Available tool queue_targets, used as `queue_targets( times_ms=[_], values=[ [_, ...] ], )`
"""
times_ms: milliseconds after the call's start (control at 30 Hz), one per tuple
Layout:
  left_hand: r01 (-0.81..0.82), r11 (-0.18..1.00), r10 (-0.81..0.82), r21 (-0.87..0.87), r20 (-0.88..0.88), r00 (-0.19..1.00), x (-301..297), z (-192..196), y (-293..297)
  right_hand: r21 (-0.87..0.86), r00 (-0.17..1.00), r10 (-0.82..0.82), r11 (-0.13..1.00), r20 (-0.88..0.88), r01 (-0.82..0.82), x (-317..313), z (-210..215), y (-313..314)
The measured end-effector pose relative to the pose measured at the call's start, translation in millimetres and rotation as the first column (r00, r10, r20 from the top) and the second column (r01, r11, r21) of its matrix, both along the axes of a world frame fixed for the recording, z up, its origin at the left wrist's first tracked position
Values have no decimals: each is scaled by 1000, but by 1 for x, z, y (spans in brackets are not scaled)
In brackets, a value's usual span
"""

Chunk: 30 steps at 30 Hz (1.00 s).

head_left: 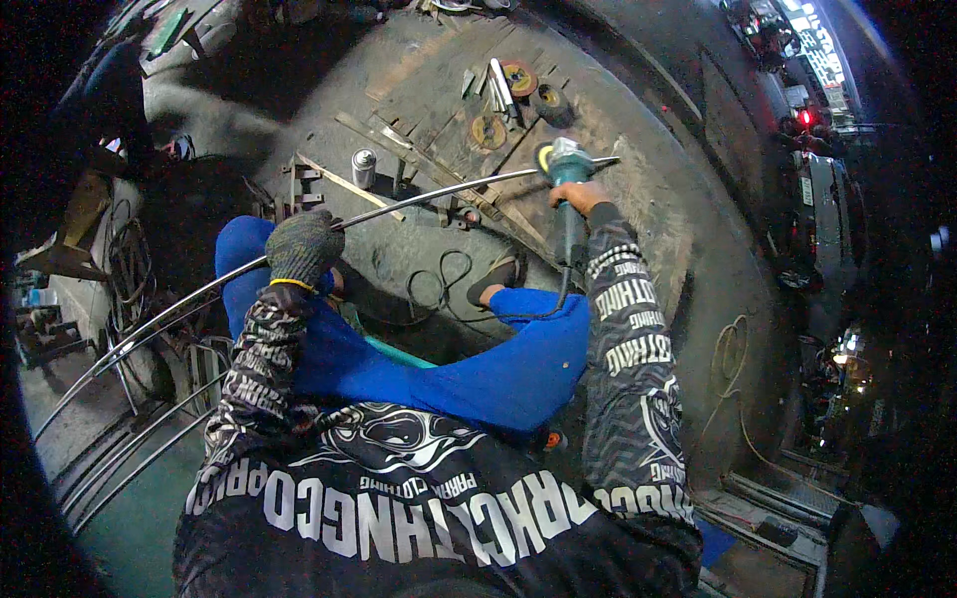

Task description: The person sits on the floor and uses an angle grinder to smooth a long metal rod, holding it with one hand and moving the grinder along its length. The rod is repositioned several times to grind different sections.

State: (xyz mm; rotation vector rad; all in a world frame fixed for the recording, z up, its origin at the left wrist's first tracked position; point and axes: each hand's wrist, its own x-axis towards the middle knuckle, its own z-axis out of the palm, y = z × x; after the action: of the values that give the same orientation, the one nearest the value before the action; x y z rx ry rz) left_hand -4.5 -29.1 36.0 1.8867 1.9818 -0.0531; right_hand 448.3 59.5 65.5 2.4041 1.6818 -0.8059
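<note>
Around the long, thin metal rod [454,189], which slants from lower left to upper right across the scene, the left hand [304,247] is curled closed in a dark grey knitted glove; its fingertips are hard to make out. The bare right hand [580,194], close to the rod's right end, has its fingers wrapped about the body of a teal angle grinder [569,234]. The grinder's head lies over the rod, with its yellow disc [543,155] right at the metal; whether the two touch, I cannot tell.

On the near side of the rod, a black cord [454,282] leaves the grinder and loops on the floor beside a sandalled foot [498,277]. Nearer still are the wearer's bent knees in blue trousers [419,394] and a black, white-patterned shirt [399,488]. More thin rods [150,448] lie alongside the rod's lower left stretch.

Just beyond the rod's middle, a spray can [364,167] stands upright near strips of wood. Farther beyond it, near its right end, round discs [519,78] lie on the worn floor.
</note>
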Motion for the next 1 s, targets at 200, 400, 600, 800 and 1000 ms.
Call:
queue_targets(
  times_ms=[200,400,600,800,1000],
  values=[
    [5,1000,-5,11,-1,1000,10,-12,14,-19,996,-81,997,-49,80,-68,0,-12],
    [18,1000,-18,22,1,1000,17,-17,22,42,998,3,999,-67,0,-129,-11,-28],
    [38,999,-38,15,-24,999,10,-22,30,51,983,28,999,-179,-20,-184,1,-38],
    [0,1000,0,22,-4,1000,9,-25,28,44,983,62,998,-175,-55,-175,0,-42],
    [78,994,-76,79,-35,997,1,-15,15,17,995,-83,996,-64,84,-104,3,-35]
  ],
)
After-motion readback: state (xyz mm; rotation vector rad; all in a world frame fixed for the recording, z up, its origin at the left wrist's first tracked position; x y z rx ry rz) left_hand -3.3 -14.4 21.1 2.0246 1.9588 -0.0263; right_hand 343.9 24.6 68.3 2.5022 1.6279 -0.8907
